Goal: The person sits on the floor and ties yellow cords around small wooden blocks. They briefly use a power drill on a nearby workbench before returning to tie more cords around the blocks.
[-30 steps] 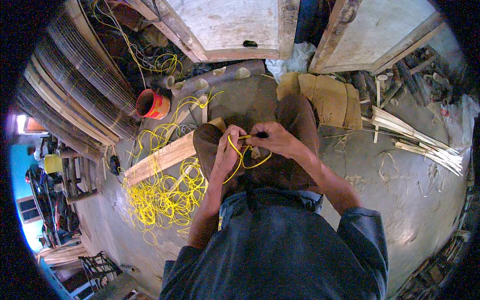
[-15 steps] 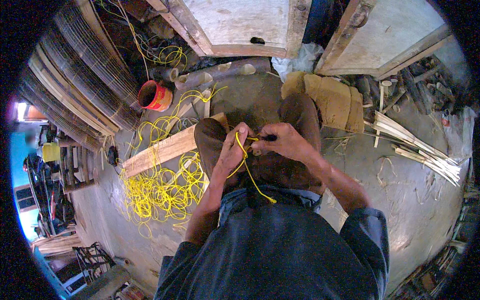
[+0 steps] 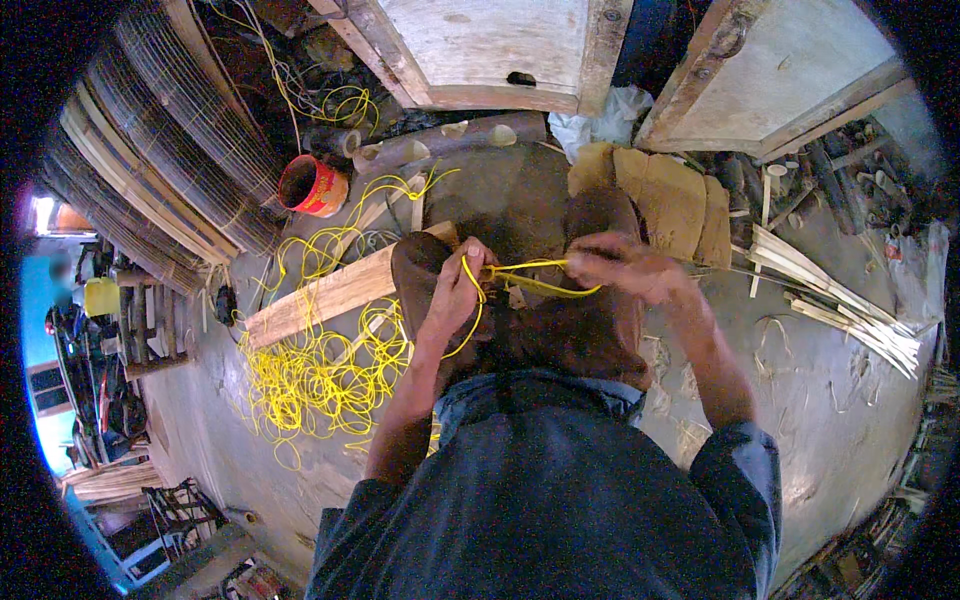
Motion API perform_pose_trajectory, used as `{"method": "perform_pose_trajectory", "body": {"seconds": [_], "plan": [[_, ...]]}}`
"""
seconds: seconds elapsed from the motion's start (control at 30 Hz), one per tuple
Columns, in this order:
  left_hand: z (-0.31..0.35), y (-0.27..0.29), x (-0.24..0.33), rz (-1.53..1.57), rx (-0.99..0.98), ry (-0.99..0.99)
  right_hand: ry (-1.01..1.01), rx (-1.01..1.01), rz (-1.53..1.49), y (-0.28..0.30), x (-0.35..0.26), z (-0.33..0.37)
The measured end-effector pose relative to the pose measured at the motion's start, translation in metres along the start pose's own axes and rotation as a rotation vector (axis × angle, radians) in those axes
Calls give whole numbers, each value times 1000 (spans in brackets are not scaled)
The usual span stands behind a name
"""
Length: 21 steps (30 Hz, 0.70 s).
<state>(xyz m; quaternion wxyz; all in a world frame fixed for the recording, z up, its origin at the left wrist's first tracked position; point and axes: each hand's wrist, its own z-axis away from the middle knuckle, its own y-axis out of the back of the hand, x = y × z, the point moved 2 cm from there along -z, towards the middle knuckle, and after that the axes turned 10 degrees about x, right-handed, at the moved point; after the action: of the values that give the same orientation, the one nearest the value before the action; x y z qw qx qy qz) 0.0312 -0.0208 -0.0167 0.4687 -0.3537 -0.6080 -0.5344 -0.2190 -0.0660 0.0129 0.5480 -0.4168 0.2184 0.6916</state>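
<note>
Over my lap, a yellow cord (image 3: pixel 535 266) runs between my two hands in a loop. My left hand (image 3: pixel 461 283) is closed with the cord pinched between thumb and fingers, and a length of it curves down below that hand. To the right, my right hand (image 3: pixel 628 268) grips the other end of the loop; its fingers are a little blurred. A small brown piece shows by the left fingertips, too small to name. A tangled heap of the same yellow cord (image 3: pixel 310 385) lies on the floor to my left.
A wooden plank (image 3: pixel 325 298) lies beside my left knee. Beyond it stands a red bucket (image 3: pixel 314 186). Rolled slatted mats (image 3: pixel 180 130) lean at the far left. Folded cardboard (image 3: pixel 675 205) and pale split strips (image 3: pixel 835 295) lie to the right. Framed panels (image 3: pixel 500 45) stand ahead.
My right hand has moved right, away from the left, drawing the cord out into a loop. The loose end that hung over my lap no longer shows there.
</note>
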Motion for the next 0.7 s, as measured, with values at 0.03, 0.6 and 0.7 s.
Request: {"method": "perform_pose_trajectory", "body": {"seconds": [0.03, 0.6, 0.7], "plan": [[2, 0, 0, -35, 34, -3, 35, 64, 21, 13, -12, 4], [2, -24, -3, 211, 170, 174, 355, 371, -74, -96, 50, -16], [10, -21, -4, 120, 101, 118, 441, 412, -414, -97, 41, -25]]}}
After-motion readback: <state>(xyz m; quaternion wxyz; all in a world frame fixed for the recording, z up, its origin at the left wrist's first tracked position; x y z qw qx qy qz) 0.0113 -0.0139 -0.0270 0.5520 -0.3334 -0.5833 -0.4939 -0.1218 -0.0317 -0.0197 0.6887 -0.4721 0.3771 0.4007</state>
